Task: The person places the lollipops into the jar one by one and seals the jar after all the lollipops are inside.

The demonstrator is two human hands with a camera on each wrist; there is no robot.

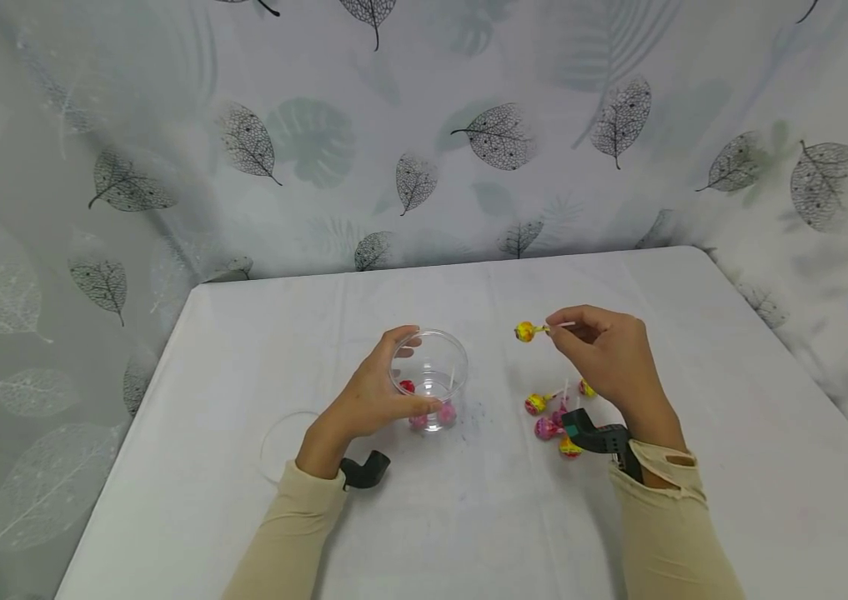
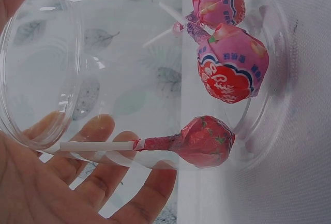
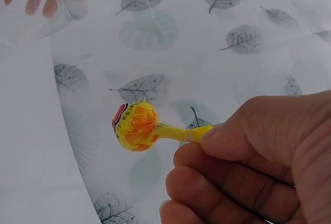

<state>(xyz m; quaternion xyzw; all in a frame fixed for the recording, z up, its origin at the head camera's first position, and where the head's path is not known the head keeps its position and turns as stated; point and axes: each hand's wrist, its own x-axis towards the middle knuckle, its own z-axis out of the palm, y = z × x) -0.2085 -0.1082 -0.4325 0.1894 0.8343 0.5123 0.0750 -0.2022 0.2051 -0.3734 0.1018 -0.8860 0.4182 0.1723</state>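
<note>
My left hand [image 1: 371, 392] grips a clear plastic jar [image 1: 431, 354] around its side, thumb in front and fingers behind. Inside it, in the left wrist view, are two pink-wrapped lollipops [image 2: 232, 63] and a red-wrapped lollipop [image 2: 204, 141], near the jar's base. My right hand [image 1: 604, 354] pinches the stick of a yellow-wrapped lollipop [image 3: 135, 125] between thumb and forefinger. That lollipop is held above the table, to the right of the jar, its ball pointing left. Below the right hand lies a loose group of yellow lollipops [image 1: 535, 404] and pink lollipops [image 1: 545, 428].
A clear round lid [image 1: 266, 446] lies on the white-covered table [image 1: 469, 533], partly behind the left wrist. A leaf-patterned curtain [image 1: 416, 125] hangs behind the table and along its sides. Black wrist cameras [image 1: 367, 471] sit on both arms.
</note>
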